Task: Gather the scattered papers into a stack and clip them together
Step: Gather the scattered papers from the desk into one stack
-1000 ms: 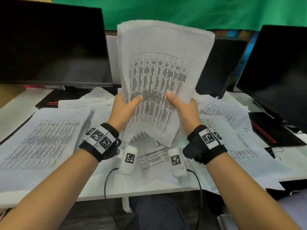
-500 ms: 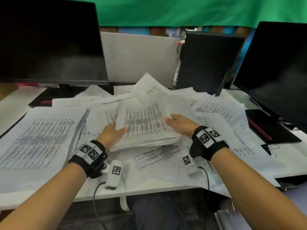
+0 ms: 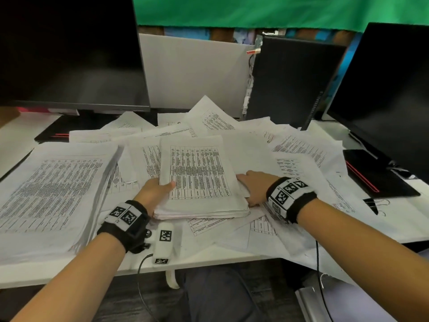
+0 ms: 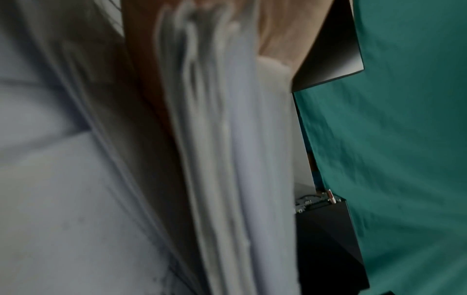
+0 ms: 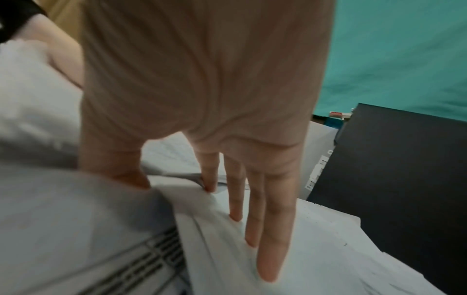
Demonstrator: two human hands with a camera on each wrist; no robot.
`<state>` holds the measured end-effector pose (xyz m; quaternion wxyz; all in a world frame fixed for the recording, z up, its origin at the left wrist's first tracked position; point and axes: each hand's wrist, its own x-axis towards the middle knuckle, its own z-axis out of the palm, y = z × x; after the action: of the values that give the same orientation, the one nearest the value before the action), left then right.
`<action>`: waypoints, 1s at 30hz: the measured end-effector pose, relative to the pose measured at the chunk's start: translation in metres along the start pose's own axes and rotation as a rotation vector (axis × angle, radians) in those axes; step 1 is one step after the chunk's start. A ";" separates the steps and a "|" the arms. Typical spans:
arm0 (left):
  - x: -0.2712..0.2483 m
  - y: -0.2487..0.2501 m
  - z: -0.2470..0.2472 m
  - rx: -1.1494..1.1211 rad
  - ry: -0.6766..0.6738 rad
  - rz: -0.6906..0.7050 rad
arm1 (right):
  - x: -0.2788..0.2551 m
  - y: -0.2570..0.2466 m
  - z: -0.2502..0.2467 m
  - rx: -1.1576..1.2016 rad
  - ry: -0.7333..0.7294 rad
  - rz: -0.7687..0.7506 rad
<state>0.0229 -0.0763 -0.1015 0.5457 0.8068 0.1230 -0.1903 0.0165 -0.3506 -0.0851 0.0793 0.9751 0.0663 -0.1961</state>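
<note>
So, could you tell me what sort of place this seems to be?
Probably an office workstation: a dark monitor on the left, another monitor on the right, a white desk strewn with printed sheets around the held stack, and a closed laptop.

Clearance about the hands. Just left of the left hand a thick paper pile rises, blocking low passage; the stack fills the gap to the right hand. Beyond both, loose sheets run up to upright monitors — a wall. Right of the right hand, flat sheets and binder clips — open air above.
</note>
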 end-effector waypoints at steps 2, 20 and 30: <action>-0.003 0.001 0.000 -0.008 0.014 -0.002 | 0.001 0.001 -0.002 -0.099 0.110 0.007; 0.001 -0.002 0.002 -0.105 0.007 -0.009 | -0.029 -0.008 -0.064 2.183 0.465 0.177; -0.003 0.005 0.004 -0.132 0.095 -0.087 | -0.012 -0.053 -0.037 2.069 0.409 0.126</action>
<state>0.0216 -0.0822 -0.0973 0.5825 0.7711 0.1959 -0.1668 0.0106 -0.2929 -0.0539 -0.7934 0.5838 -0.1718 0.0155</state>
